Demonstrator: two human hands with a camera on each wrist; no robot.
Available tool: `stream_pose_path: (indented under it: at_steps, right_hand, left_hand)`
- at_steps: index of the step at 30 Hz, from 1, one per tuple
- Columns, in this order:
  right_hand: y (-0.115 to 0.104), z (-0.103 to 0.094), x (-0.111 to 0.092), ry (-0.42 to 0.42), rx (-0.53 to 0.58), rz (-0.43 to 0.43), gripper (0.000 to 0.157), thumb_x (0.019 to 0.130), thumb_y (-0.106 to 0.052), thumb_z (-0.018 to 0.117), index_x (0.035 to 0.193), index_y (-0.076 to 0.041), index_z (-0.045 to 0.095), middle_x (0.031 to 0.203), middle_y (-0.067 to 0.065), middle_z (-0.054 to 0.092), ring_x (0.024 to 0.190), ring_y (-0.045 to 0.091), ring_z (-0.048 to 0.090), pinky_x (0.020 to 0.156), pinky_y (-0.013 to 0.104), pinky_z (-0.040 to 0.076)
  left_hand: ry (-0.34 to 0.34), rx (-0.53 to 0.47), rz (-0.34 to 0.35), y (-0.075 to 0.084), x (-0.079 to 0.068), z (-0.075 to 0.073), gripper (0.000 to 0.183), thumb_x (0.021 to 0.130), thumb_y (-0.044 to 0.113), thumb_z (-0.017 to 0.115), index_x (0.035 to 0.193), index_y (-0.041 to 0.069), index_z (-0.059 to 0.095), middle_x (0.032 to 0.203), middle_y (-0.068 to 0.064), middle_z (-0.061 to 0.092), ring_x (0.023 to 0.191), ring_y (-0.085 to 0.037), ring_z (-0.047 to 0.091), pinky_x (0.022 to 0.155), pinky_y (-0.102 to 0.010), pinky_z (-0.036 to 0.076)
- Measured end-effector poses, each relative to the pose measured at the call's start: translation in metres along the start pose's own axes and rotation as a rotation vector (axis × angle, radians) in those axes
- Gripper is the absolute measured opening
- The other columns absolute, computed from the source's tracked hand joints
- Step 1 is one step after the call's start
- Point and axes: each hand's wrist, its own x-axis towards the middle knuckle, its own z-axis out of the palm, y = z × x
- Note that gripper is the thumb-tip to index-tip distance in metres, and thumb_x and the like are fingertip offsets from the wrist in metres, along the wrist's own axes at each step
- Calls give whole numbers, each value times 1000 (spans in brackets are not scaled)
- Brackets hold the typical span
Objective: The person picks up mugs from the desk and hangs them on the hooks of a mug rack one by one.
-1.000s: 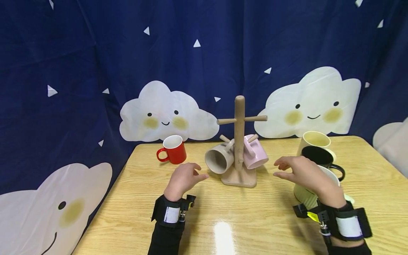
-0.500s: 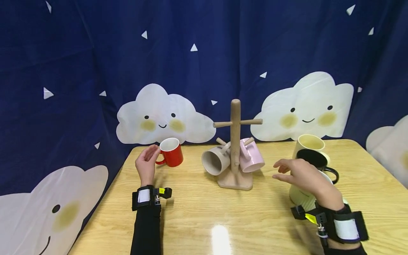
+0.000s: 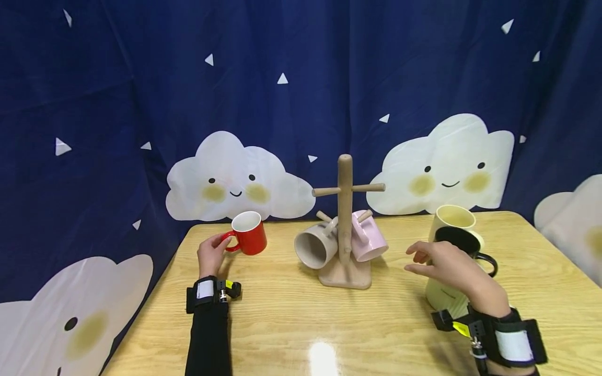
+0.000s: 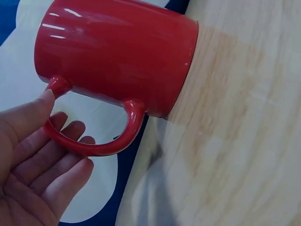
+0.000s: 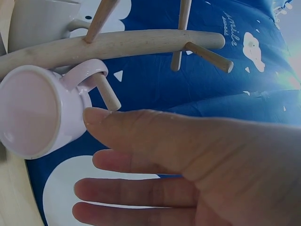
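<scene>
L hand (image 3: 210, 257) pinches handle (image 4: 106, 149) of glossy red ceramic mug (image 3: 251, 238), on table (image 3: 273, 324) L of pale wooden mug rack (image 3: 345, 203). R hand (image 3: 456, 269) R of rack, fingers (image 5: 136, 189) apart. Navy cloth curtain (image 3: 263, 31) behind reads "smile".

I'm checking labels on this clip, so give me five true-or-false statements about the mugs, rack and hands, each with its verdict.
1. The left hand is at the handle of the red mug. True.
2. The pink mug stands upright on its base. False: it hangs tilted from the wooden rack.
3. The right hand grips the black mug. False: the right hand holds nothing.
4. In the head view, the red mug is to the left of the wooden rack. True.
5. The two upper pegs in the head view each carry a mug. False: both are bare.
</scene>
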Motion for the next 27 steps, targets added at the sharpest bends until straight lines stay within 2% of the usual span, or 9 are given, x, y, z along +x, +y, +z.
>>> stream_pose_path:
  at_steps: [8, 11, 15, 18, 21, 24, 27]
  right_hand:
    - [-2, 1, 0, -28, 11, -7, 32, 77, -33, 64, 93, -6, 63, 75, -1, 66, 68, 10, 58, 63, 37, 50]
    - [-2, 3, 2, -36, 24, -12, 32, 77, -34, 63, 94, -6, 63, 76, 0, 66, 69, 10, 58, 63, 37, 50]
    - [-1, 6, 2, -43, 30, -14, 33, 78, -35, 63, 95, -6, 62, 76, 0, 66, 69, 10, 58, 64, 37, 50]
    - [-1, 7, 3, -41, 29, -26, 34, 78, -35, 63, 95, -5, 62, 76, 0, 66, 69, 11, 58, 64, 37, 50]
    - [-1, 6, 3, -31, 26, -39, 33, 77, -34, 63, 94, -6, 62, 75, -1, 66, 68, 10, 58, 63, 37, 50]
    - [-1, 5, 3, -20, 23, -41, 33, 77, -34, 63, 94, -6, 62, 75, -1, 66, 68, 10, 58, 63, 37, 50]
    - [-2, 4, 3, -18, 23, -41, 32, 77, -34, 63, 94, -6, 62, 75, -1, 66, 69, 11, 58, 64, 38, 50]
  left_hand:
    - [40, 90, 95, -1, -3, 0, 33, 82, 23, 61, 104, -2, 63, 102, -24, 64, 92, -30, 57, 83, -45, 47]
    - [108, 108, 151, -4, -6, 1, 30, 81, 21, 61, 101, -2, 65, 96, -23, 65, 85, -29, 58, 77, -45, 49]
    - [249, 123, 223, 0, -12, -4, 27, 80, 19, 63, 96, -2, 67, 89, -22, 67, 78, -29, 59, 71, -45, 50]
    - [358, 100, 264, 15, -17, -15, 26, 79, 19, 64, 93, -2, 68, 85, -22, 67, 73, -29, 59, 66, -42, 48]
    - [434, 53, 278, 36, -23, -34, 25, 79, 20, 64, 92, -1, 68, 84, -20, 68, 70, -26, 58, 63, -36, 44]
    - [454, 32, 263, 57, -32, -53, 28, 80, 26, 63, 93, 2, 69, 88, -17, 68, 73, -21, 59, 65, -28, 45]
    - [431, 43, 234, 74, -44, -69, 32, 80, 31, 61, 97, 5, 69, 91, -14, 69, 75, -16, 60, 65, -17, 45]
